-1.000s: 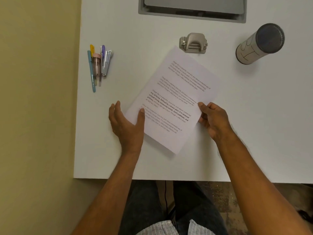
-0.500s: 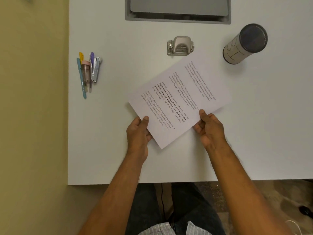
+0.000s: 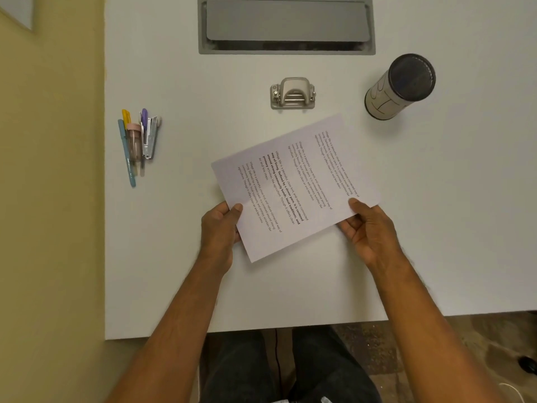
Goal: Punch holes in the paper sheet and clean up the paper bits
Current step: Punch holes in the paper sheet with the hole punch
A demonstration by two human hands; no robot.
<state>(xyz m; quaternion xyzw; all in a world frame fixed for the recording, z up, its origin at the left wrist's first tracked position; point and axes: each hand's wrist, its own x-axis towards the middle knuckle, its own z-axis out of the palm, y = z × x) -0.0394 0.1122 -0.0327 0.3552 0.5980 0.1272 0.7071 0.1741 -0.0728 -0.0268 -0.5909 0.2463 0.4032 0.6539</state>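
A printed white paper sheet (image 3: 293,184) is held a little above the white table (image 3: 436,228), turned so its text lines run away from me. My left hand (image 3: 219,231) pinches its near left edge, thumb on top. My right hand (image 3: 370,231) pinches the near right corner the same way. A metal hole punch (image 3: 293,93) stands on the table just beyond the sheet's far edge, apart from it. No paper bits are visible.
A cylindrical container with a dark lid (image 3: 401,85) stands at the right, close to the sheet's far right corner. Several pens and a small stapler (image 3: 139,141) lie at the left. A grey cable hatch (image 3: 286,24) is set into the table's far side.
Both hands lifted the sheet off the table and turned it clockwise, from upright to sideways. The left hand went from lying flat on the sheet to pinching its edge.
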